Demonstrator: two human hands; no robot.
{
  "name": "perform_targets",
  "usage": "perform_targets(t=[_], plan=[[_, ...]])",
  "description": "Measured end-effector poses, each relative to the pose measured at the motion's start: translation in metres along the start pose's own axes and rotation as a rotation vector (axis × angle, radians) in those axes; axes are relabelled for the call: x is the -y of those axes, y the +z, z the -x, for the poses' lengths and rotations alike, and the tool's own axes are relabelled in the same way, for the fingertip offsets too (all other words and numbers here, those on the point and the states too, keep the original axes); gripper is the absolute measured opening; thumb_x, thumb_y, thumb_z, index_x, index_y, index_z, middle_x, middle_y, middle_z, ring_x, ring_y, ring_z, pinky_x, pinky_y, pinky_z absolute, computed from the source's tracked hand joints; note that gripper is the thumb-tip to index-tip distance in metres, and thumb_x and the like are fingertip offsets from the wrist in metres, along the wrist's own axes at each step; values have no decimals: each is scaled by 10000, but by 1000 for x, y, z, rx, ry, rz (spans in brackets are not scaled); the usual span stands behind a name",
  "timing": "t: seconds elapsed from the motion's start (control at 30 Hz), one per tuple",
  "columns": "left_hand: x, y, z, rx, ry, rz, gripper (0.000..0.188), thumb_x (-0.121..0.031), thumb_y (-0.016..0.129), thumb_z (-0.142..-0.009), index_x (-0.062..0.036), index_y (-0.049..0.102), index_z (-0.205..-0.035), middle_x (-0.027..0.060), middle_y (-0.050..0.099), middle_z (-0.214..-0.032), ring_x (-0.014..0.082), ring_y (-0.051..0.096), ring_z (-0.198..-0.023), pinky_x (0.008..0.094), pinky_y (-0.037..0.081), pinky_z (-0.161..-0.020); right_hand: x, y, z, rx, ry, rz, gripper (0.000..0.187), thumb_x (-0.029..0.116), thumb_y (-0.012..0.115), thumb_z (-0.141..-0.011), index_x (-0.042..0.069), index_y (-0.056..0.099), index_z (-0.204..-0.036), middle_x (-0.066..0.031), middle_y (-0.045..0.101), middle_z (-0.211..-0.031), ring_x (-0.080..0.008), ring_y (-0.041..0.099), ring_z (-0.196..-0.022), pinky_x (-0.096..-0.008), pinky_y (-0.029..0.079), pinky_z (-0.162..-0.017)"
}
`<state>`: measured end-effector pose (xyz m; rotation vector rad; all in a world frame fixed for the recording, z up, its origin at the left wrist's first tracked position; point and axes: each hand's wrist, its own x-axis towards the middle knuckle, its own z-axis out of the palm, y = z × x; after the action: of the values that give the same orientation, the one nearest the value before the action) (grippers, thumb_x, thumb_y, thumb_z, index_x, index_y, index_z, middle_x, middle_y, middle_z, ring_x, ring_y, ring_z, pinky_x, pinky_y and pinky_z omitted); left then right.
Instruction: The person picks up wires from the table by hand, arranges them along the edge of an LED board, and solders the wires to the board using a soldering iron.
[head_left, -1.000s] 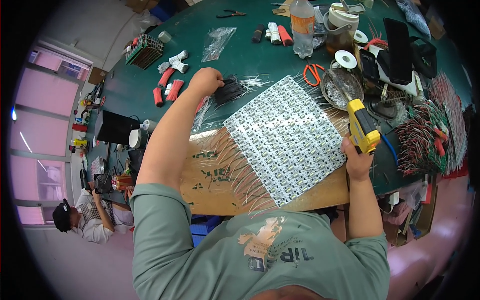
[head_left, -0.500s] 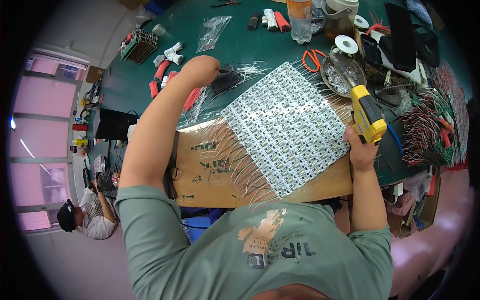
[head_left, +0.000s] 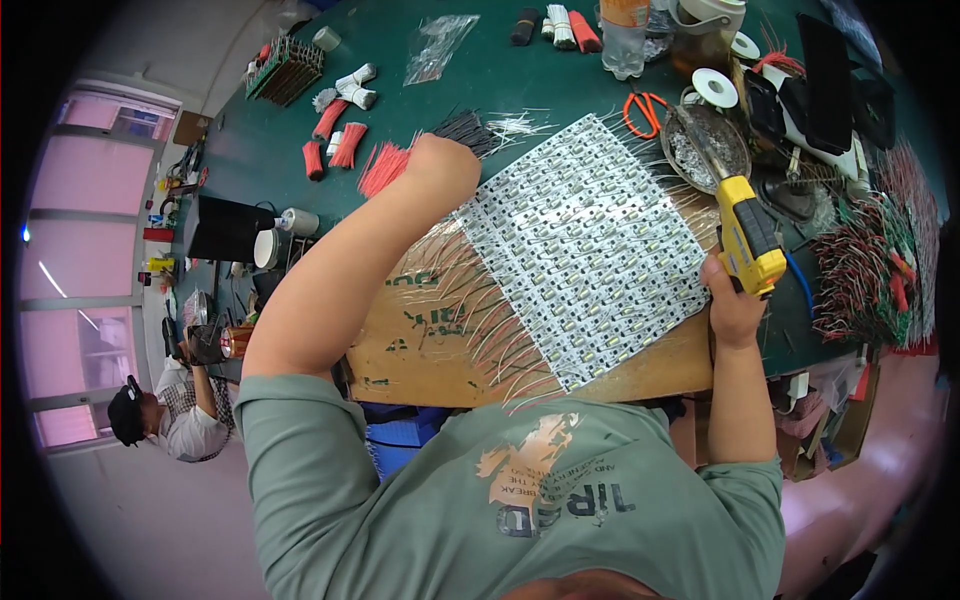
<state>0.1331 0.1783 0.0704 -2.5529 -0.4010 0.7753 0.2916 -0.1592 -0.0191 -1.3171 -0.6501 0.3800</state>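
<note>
My right hand is wrapped round the grip of a yellow and black soldering gun, beside the right corner of a white circuit-board panel. The gun's metal barrel points away over a round bowl of silvery scraps. Near the panel's upper left edge is my left hand, its fingers hidden behind the back of the hand. Around it lie loose red wires, black wires and white wires. Thin wires stick out along the panel's lower left edge.
A brown board lies beneath the panel on the green table. Beyond are orange-handled scissors, a bottle and wire bundles. Wired boards are heaped at the right. Another person works at the far left.
My left hand has moved right and toward me, from the black wires to near the panel's edge. My right hand still holds the soldering gun. The whole view has shifted slightly.
</note>
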Motion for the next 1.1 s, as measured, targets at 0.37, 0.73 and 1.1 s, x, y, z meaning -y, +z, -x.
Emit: perform_targets(t=[0.37,0.73,1.1], plan=[[-21,64,47,-788,-170,734,133,-81,608,-806,-69,707,-895,104,642,-809,326,623,-810,430,499,-720,30,21,-2,97,190,-142,398,28,618,-844,-9,496,-1222,-47,571,-853,-135,560,-747,-277,468,-685],[-36,96,49,-956,-179,952,156,-44,637,-782,-108,702,-908,72,609,-772,291,612,-739,392,505,-639,64,103,10,360,425,-172,719,191,715,-785,-57,374,-1367,-68,531,-766,-151,539,-616,-267,461,-520],[-34,109,46,-940,-164,931,160,-40,629,-784,-101,682,-922,73,615,-822,295,619,-769,386,507,-650,156,35,-65,144,-67,82,258,184,494,-944,52,514,-724,-26,411,-638,-144,421,-584,-280,353,-527]])
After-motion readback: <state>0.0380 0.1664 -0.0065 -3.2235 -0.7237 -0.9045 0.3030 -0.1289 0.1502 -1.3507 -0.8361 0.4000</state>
